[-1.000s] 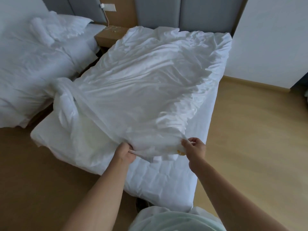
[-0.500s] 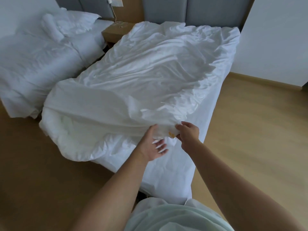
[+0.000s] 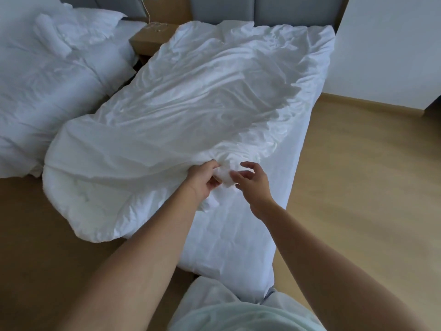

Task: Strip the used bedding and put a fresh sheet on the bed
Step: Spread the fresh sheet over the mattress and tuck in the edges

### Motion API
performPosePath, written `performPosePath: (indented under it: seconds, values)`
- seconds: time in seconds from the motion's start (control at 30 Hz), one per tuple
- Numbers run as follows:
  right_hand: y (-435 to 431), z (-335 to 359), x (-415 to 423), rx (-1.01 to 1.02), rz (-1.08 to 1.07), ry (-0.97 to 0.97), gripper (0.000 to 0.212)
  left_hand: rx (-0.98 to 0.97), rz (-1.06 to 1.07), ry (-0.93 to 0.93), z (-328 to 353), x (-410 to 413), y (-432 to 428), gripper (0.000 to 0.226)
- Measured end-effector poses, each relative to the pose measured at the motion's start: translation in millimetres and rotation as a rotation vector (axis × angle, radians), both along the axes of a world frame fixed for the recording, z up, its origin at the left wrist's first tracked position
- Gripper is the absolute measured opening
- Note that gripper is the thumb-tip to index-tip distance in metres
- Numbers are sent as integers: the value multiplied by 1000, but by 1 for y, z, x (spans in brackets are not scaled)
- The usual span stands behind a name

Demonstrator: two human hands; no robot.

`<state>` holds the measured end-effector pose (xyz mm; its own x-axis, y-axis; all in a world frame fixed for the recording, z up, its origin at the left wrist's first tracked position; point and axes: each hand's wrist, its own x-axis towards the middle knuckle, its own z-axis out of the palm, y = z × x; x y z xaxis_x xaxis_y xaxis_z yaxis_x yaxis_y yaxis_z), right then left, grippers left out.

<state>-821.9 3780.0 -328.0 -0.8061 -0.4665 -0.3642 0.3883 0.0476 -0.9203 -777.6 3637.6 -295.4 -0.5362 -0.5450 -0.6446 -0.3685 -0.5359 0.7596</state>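
Your left hand (image 3: 202, 179) has taken over the bunched edge of the sheet (image 3: 202, 96), which your right hand (image 3: 254, 185) pinched half a second ago. The right hand has let go.

Nearest you, a pale garment (image 3: 238, 316) is cut off by the bottom edge, and both bare forearms reach forward from it. Your left hand's fingers curl tightly round a wad of white cloth, with their tips buried in the folds. Your right hand is just beside that wad with its fingers spread and slightly bent. You cannot tell whether its fingertips touch the cloth.

Below the hands the quilted mattress (image 3: 229, 235) lies bare at its near end. Beyond them the crumpled sheet covers the rest of the mattress up to the grey headboard (image 3: 262, 10), spilling over the left side and hiding that edge.

Further left a wooden nightstand (image 3: 148, 41) holds small items too blurred to name. Past it is a second bed (image 3: 47, 87) with white bedding, cut off at the frame's edge.
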Motion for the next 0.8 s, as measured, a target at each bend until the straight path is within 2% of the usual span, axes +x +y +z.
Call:
performPosePath:
  seconds: [0.07, 0.13, 0.23, 0.3, 0.37, 0.5, 0.57, 0.7, 0.8]
  values:
    - [-1, -13, -9, 33, -46, -32, 19, -7, 20, 2, 12, -13, -33, 15]
    - [-3, -34, -17, 152, -87, -33, 5, 21, 34, -12, 22, -23, -68, 14]
    - [-21, -60, -22, 297, -82, -7, 22, 10, 12, -33, 32, -39, -119, 14]
    - [-46, -68, -26, 322, -76, 1, 21, 1, -26, -35, 35, -50, -148, 16]
    - [-81, -70, -34, 312, -59, 0, 17, 4, -57, -42, 34, -58, -175, 18]
    - [-163, -68, -54, 259, 32, 2, 35, 96, -83, -62, 28, -72, -231, 21]
    - [-212, -61, -51, 199, 101, -8, 34, 141, -41, -86, 23, -78, -259, 22]
    - [-305, -50, -26, 273, 229, 182, 25, 188, 41, -81, 13, -86, -315, 26]
    - [-342, -55, -22, 374, 330, 262, 41, 276, 120, -94, 11, -89, -351, 29]
